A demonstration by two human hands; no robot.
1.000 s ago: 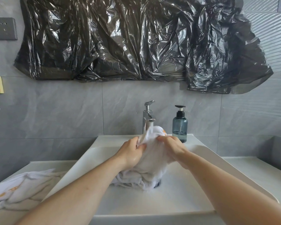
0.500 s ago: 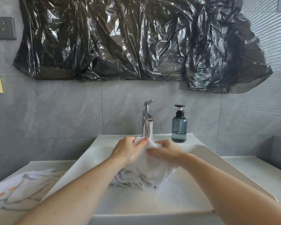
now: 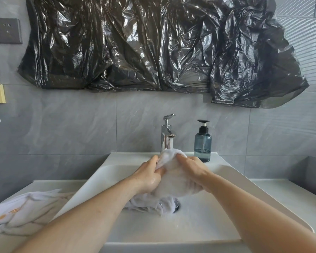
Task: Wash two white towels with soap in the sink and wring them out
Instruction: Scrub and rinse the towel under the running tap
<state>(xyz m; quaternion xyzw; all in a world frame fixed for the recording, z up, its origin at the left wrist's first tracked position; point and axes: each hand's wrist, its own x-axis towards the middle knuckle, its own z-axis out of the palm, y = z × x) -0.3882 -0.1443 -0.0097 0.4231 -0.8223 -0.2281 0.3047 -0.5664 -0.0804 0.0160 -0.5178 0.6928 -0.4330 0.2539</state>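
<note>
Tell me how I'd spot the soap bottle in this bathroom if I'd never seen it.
Find the white sink under the black plastic sheet on the grey tiled wall. On its back ledge stands the chrome faucet, and just right of it the soap bottle. It alone is see-through blue-grey, with a black pump top.

A bathroom: white sink [image 3: 226,172], chrome faucet [image 3: 166,134], soap dispenser [image 3: 202,143], grey tiled wall [image 3: 71,128].

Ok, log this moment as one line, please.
phase: scrubbing | hands: left hand and right hand grip towel | over sink | faucet running | second towel on counter
</note>
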